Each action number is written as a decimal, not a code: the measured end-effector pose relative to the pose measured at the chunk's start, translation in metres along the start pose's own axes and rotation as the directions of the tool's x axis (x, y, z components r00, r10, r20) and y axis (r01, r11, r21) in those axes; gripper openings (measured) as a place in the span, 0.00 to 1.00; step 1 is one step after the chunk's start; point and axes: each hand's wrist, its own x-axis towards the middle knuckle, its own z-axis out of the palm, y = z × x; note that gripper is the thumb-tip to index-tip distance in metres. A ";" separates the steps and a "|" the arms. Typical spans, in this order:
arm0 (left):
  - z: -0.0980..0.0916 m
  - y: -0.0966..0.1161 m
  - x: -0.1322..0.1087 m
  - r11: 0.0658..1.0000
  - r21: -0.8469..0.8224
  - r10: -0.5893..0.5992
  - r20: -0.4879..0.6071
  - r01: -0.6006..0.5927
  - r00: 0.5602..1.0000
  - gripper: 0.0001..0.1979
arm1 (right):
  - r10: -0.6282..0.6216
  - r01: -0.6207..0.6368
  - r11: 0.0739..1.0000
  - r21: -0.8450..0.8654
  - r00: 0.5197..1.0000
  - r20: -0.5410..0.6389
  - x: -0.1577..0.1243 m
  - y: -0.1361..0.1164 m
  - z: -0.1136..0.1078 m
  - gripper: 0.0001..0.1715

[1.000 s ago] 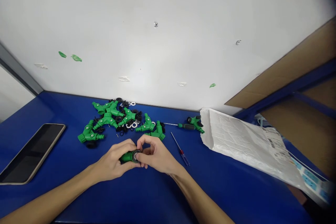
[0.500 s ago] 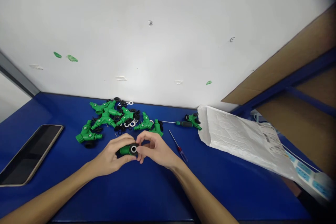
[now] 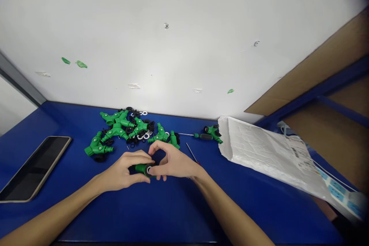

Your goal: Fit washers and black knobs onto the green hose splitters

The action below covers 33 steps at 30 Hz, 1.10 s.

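Observation:
My left hand [image 3: 121, 171] is closed around a green hose connector [image 3: 140, 168], its fingers above and thumb below. The connector's black end, with a white washer [image 3: 148, 170] in it, faces me. My right hand [image 3: 177, 163] curls at that end. Its thumb presses on the washer and partly covers it, while the index finger arches over the top. Just beyond my hands lies a heap of green Y-shaped hose connectors [image 3: 117, 130] with black rings and white washers [image 3: 146, 136] among them.
A phone [image 3: 36, 167] lies at the left. Right of the heap are a screwdriver with a green-black handle [image 3: 203, 136], a thin screwdriver [image 3: 191, 152] partly behind my right wrist, another green connector [image 3: 213, 132] and a white mailing bag [image 3: 265, 153]. A white wall [image 3: 178, 54] stands behind.
My right hand has shifted slightly and its index finger now arches higher, with the thumb covering more of the washer. My right wrist now hides the thin screwdriver's handle.

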 end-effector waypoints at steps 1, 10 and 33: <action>0.000 0.001 0.001 1.000 -0.024 -0.005 0.038 0.006 0.999 0.14 | 0.009 -0.009 1.000 0.010 0.999 0.049 0.002 -0.002 -0.002 0.23; -0.004 0.004 0.000 0.987 -0.146 -0.044 0.142 0.065 0.989 0.08 | 0.034 -0.086 0.978 0.192 0.965 0.260 0.009 0.004 -0.008 0.28; -0.003 0.002 -0.001 0.972 -0.214 -0.060 0.186 0.100 0.981 0.13 | 0.042 -0.038 0.999 -0.035 0.993 0.111 0.003 0.000 0.003 0.20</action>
